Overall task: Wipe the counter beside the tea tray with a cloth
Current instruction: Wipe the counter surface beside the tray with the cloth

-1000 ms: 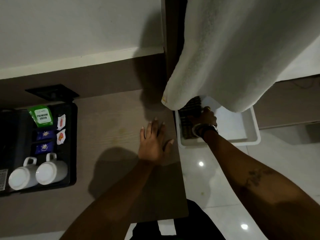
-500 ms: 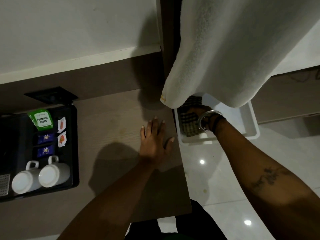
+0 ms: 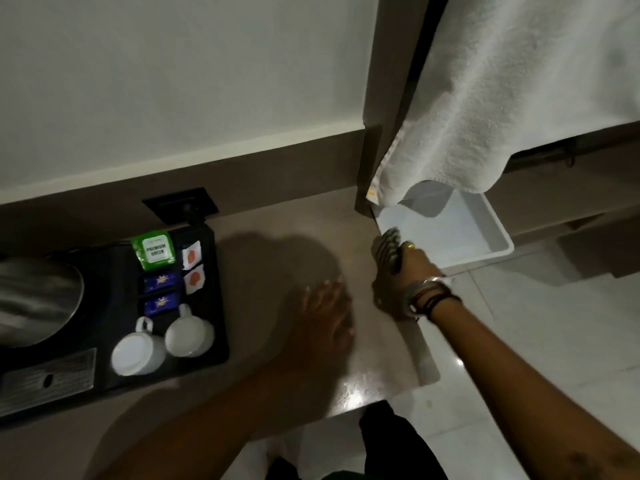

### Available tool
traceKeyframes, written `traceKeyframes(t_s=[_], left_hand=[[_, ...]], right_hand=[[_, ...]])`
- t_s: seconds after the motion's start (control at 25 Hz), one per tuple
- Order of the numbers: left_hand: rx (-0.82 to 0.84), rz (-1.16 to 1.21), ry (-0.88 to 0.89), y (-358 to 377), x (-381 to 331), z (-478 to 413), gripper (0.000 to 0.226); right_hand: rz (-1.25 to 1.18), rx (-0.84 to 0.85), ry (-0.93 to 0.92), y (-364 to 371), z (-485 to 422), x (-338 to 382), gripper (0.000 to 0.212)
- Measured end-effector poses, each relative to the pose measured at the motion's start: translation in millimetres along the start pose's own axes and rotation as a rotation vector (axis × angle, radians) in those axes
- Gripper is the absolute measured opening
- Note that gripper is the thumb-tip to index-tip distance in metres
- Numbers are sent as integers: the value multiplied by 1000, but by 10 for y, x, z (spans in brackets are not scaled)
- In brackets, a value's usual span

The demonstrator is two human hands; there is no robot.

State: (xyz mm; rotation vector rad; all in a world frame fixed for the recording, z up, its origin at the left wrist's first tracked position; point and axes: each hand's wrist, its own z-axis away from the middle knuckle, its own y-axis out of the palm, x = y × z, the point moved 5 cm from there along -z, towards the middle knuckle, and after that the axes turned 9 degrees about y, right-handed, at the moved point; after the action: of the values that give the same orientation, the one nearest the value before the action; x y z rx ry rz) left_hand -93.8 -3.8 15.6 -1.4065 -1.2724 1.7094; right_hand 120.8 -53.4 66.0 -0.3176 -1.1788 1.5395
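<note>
Cloth: lifted out of the white bin since a moment ago, now at tabletop edge; right hand grip clamped on it; left hand flat, grip apart; tray well left; wiping can begin.

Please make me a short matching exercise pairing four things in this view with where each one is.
Things:
1. checked cloth
2. white towel
3. two white cups
4. left hand

Places:
A. flat on the bare counter
B. hanging above the white tub
C. gripped in the right hand
D. upside down on the black tea tray

Pairs: 1-C, 2-B, 3-D, 4-A
</note>
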Motion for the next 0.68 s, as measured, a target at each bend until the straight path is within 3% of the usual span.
traceKeyframes(t_s=[0.16,0.24,0.36,0.52,0.68], left_hand=[[8,-104,177,-147,529,1335,63],[83,-145,271,-101,747,1634,63],[102,-86,315,-43,881,1853,61],[104,-56,361,32,877,1923,51],[118,-101,368,59,891,1899,53]], right_hand=[[137,197,-100,1127,963,359,71],[241,12,-94,1339,1119,407,65],[263,-304,-223,1296,1110,467,73],[465,-78,-346,1534,893,307,97],[455,-125,-422,1736,1005,265,96]])
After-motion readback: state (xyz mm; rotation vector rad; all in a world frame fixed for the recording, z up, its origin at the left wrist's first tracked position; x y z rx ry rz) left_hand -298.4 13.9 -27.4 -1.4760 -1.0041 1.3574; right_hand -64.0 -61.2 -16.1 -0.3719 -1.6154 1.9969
